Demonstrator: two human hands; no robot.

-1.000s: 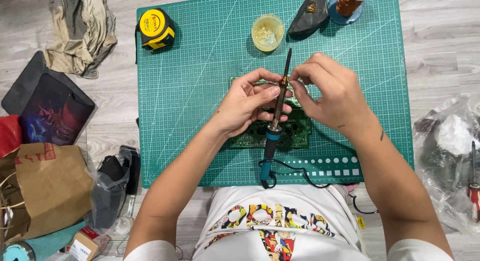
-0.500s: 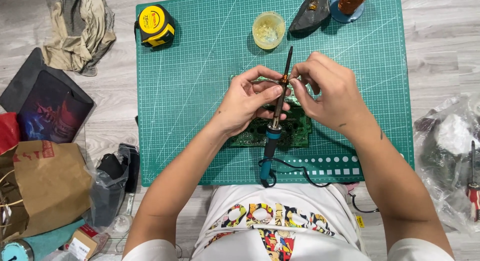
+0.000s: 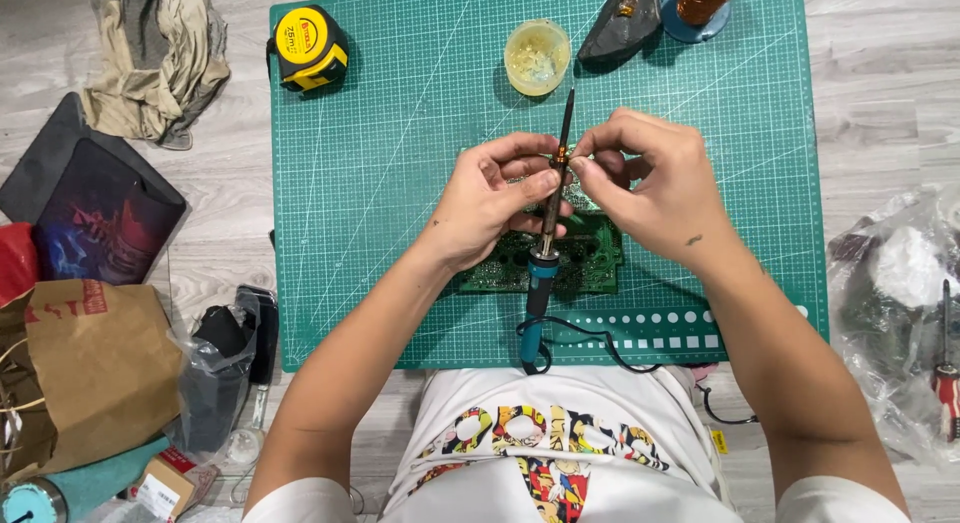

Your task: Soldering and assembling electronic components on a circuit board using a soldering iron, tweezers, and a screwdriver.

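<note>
My left hand (image 3: 490, 198) holds the shaft of a soldering iron (image 3: 545, 243) with a blue and black handle, its tip pointing away from me. My right hand (image 3: 655, 183) pinches the iron's metal collar from the other side, fingers closed on it. Both hands hover over a green circuit board (image 3: 590, 258) lying on the green cutting mat (image 3: 400, 183). The iron's black cord loops at the mat's near edge.
On the mat's far side are a yellow tape measure (image 3: 310, 48), a small clear cup (image 3: 537, 56), a dark wedge-shaped stand (image 3: 620, 23) and a copper spool (image 3: 700, 3). A cloth, dark pouch and paper bag (image 3: 75, 363) lie left; a plastic bag (image 3: 900, 303) and red screwdriver right.
Both hands and the iron have stayed nearly in place; the fingers shifted slightly on the collar of the iron.
</note>
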